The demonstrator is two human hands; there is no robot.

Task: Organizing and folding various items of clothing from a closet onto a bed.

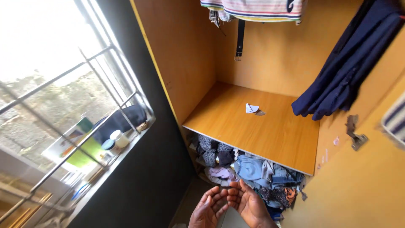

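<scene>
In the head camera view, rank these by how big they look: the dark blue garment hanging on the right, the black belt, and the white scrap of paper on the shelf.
1. Dark blue garment, largest.
2. Black belt, a narrow strip.
3. White scrap of paper, smallest.

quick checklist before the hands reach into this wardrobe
1. Left hand empty, palm open: ok.
2. Right hand empty, fingertips meeting the left: ok.
3. Orange-brown wooden wardrobe shelf bare except for a small white folded paper scrap: ok.
4. Heap of mixed blue, grey and patterned clothes under the shelf is loose and spills past its front edge: not ok.
5. Dark navy hanging garment droops over the shelf's right end: not ok.
6. Black belt with metal buckle hangs at the back; how it is fastened: cannot tell.
</scene>
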